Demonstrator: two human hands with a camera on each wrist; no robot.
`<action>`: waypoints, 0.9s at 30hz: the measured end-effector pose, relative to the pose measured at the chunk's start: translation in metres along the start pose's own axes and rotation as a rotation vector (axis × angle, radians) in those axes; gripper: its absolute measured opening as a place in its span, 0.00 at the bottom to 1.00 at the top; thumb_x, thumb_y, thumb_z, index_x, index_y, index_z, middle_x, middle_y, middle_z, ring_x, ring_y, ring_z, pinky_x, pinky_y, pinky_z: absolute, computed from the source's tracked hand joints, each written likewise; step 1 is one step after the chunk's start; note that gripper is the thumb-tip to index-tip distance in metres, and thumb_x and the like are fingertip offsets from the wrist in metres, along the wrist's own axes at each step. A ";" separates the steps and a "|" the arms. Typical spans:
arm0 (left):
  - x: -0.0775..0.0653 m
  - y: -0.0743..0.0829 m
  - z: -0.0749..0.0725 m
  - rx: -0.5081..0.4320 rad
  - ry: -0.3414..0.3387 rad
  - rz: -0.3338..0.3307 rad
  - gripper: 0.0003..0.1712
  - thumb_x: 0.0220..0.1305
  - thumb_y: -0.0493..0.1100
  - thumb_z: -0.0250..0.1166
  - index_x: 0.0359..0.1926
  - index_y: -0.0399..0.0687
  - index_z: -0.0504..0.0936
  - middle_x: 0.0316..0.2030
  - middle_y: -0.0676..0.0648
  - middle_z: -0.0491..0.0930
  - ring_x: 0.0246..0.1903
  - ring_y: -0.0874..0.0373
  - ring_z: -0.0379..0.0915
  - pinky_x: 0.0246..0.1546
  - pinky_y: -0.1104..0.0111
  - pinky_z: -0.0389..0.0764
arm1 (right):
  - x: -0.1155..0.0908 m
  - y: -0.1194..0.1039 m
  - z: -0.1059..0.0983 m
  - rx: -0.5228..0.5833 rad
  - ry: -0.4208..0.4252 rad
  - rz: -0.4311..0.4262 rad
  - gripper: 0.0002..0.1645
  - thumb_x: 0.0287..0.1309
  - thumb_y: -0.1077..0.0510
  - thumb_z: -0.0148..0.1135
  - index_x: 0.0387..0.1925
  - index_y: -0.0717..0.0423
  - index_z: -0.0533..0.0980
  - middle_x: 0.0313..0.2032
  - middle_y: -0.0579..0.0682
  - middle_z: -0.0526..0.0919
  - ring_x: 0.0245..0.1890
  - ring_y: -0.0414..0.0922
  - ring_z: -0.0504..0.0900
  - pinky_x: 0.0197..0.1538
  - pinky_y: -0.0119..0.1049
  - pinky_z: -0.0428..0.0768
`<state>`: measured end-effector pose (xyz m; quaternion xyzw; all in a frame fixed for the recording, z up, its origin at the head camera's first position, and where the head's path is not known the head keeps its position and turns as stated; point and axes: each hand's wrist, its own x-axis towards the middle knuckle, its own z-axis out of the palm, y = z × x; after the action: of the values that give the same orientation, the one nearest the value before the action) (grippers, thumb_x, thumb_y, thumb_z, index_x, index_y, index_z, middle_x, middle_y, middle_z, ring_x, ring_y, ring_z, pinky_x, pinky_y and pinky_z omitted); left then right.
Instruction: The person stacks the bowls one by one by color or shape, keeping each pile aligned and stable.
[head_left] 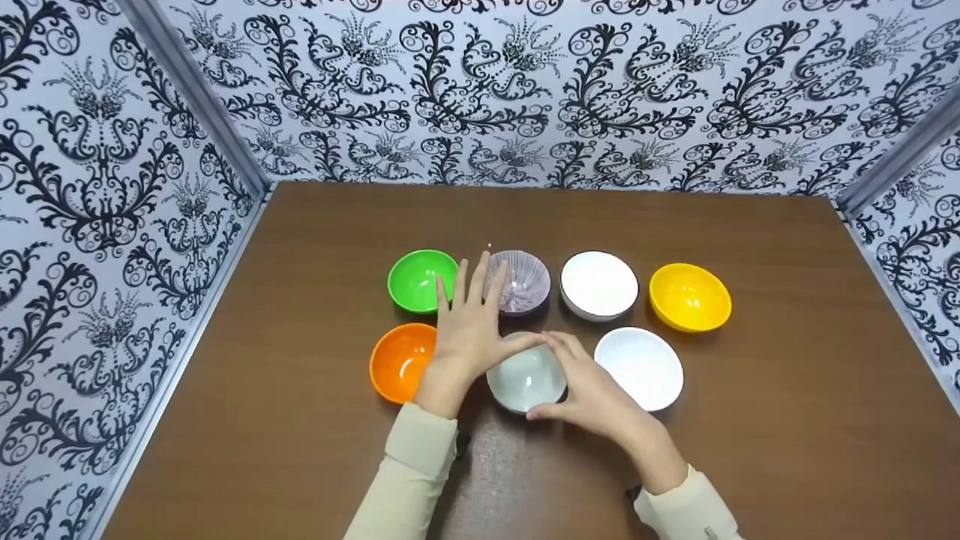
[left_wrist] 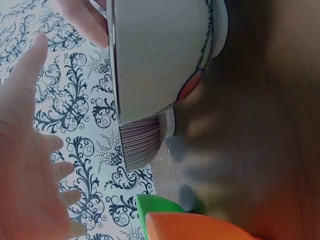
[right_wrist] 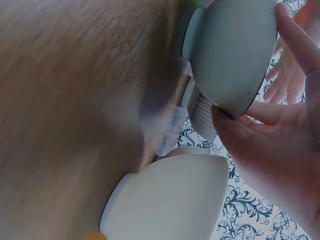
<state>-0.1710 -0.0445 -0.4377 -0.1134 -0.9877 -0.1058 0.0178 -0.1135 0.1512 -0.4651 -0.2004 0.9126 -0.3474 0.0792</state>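
Against black-and-white scroll-patterned walls (head_left: 480,97), a brown table (head_left: 810,337) carries seven bowls in two rows near its middle. Grey posts (head_left: 205,105) mark the back corners; the far edge runs along the back wall, well apart from the bowls, and wide stretches of wood flank both rows. At front centre, the grey bowl (head_left: 525,381) is gripped by the right hand (head_left: 596,394), thumb and fingers curled about the right side of its rim; whether its foot touches the wood cannot be told. Above, the left hand (head_left: 466,334) spreads its straight fingers, holding nothing, its thumb over the far rim. That hand and its sleeve (head_left: 420,446) partly cover the orange bowl (head_left: 397,367), green bowl (head_left: 414,281) and striped bowl (head_left: 526,281). To the right stand the front white bowl (head_left: 643,366), beside the right wrist, the rear white bowl (head_left: 600,285) and the yellow bowl (head_left: 690,295).
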 end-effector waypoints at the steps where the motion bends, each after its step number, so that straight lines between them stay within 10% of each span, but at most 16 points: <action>1: 0.000 0.000 0.000 -0.004 0.004 0.001 0.69 0.46 0.89 0.51 0.80 0.59 0.44 0.81 0.49 0.36 0.80 0.43 0.34 0.76 0.37 0.39 | 0.000 -0.001 0.000 0.005 -0.001 0.006 0.64 0.38 0.43 0.83 0.73 0.58 0.60 0.72 0.58 0.62 0.67 0.54 0.70 0.70 0.53 0.71; 27: -0.006 0.003 0.001 -0.033 0.038 0.022 0.70 0.45 0.89 0.54 0.80 0.56 0.47 0.80 0.46 0.44 0.79 0.42 0.39 0.76 0.38 0.44 | -0.001 -0.003 -0.001 0.051 -0.051 0.070 0.65 0.40 0.43 0.82 0.75 0.59 0.56 0.75 0.59 0.58 0.71 0.56 0.67 0.72 0.55 0.68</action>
<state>-0.1644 -0.0431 -0.4385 -0.1226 -0.9840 -0.1238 0.0361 -0.1120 0.1499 -0.4620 -0.1751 0.9076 -0.3625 0.1196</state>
